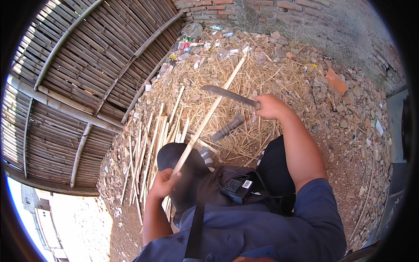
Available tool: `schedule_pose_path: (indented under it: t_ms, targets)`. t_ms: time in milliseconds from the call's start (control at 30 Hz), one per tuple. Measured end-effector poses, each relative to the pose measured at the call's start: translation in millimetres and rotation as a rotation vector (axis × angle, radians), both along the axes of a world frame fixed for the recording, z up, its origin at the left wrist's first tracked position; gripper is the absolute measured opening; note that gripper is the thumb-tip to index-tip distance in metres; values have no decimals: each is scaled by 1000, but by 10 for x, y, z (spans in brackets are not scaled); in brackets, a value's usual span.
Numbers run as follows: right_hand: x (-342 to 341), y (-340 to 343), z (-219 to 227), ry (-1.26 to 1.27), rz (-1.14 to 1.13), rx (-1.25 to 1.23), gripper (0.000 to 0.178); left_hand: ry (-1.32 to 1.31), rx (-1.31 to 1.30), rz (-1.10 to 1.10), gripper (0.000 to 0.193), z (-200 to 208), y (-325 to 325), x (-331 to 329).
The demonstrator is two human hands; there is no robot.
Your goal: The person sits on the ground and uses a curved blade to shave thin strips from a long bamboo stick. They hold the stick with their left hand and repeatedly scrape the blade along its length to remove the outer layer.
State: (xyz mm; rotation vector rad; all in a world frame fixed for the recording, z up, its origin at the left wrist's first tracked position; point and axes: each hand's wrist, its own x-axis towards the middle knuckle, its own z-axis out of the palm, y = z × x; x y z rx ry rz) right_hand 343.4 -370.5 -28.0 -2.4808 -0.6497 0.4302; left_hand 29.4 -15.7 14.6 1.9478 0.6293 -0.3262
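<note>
My left hand [163,185] is closed round the near end of a long pale bamboo strip [205,120]. The strip slants up and away to the right, over my left knee and the straw. In my right hand [269,107] is the handle of a machete [229,94]. Its dark blade points left, and its tip part lies across the strip in the picture; whether they touch I cannot tell. A ridged dark cylindrical piece [227,128] rests on the straw below the blade. Several more pale strips [150,144] lie in a loose bundle beside my left leg.
Straw and shavings [262,70] cover the ground ahead, with litter and rubble around them. A slatted bamboo wall [104,56] stands at the left, a brick wall [297,17] at the back. An orange tile piece [336,81] lies at right. A black device [237,188] with a cable rests on my lap.
</note>
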Motion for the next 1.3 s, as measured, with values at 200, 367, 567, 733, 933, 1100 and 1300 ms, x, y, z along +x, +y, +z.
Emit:
schedule_pose_path:
  t_ms: [200, 367, 567, 733, 933, 1100, 1300]
  targets:
    - [-221, 183, 40, -10, 192, -79, 39, -1, 13, -24, 32, -3, 9, 7]
    - [-119, 146, -42, 35, 197, -27, 42, 5, -3, -15, 32, 3, 1, 7]
    - [40, -26, -162, -25, -6, 19, 43, -7, 52, -47, 31, 27, -23, 18]
    - [-74, 97, -130, -23, 124, -24, 43, 11, 38, -32, 31, 46, -31, 23]
    - [-157, 214, -38, 18, 197, -79, 40, 0, 18, -17, 31, 31, -26, 3]
    - [-152, 204, -78, 11, 207, -46, 40, -14, 24, -32, 30, 54, -51, 25]
    - [-161, 177, -78, 10, 211, -28, 39, 7, 18, -23, 30, 50, -43, 23]
